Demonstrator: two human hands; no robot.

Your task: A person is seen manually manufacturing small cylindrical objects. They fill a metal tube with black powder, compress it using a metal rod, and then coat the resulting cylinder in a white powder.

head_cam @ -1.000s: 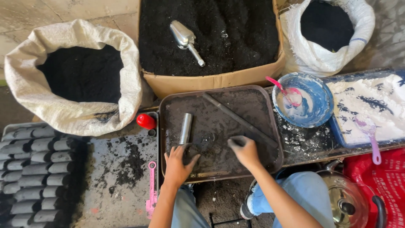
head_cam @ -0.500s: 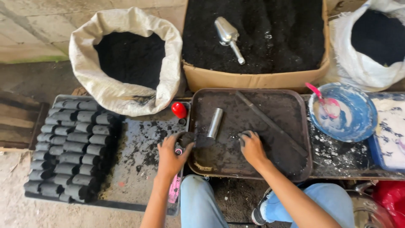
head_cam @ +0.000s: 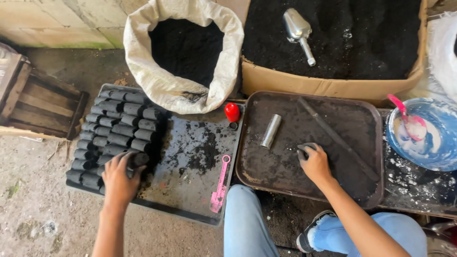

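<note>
My left hand (head_cam: 120,180) grips a black cylindrical briquette (head_cam: 138,159) and sets it against the rows of black briquettes (head_cam: 112,128) stacked on the left of a dark flat tray (head_cam: 195,190). My right hand (head_cam: 314,163) rests on a brown metal tray (head_cam: 266,166), its fingers curled over a small lump of black material (head_cam: 304,148). A shiny metal tube (head_cam: 271,131) lies on that tray to the left of the hand, and a long dark rod (head_cam: 337,139) lies diagonally to its right.
A white sack of black powder (head_cam: 183,52) stands behind the trays. A cardboard box of black powder (head_cam: 333,83) holds a metal scoop (head_cam: 298,28). A red cap (head_cam: 232,112), a pink tool (head_cam: 220,186), a blue bowl with a pink spoon (head_cam: 423,138) and a wooden crate (head_cam: 38,102) lie around.
My left hand left the brown tray, carried a briquette leftward and now places it by the stacked rows. The view swung left. My right hand stayed on the brown tray.
</note>
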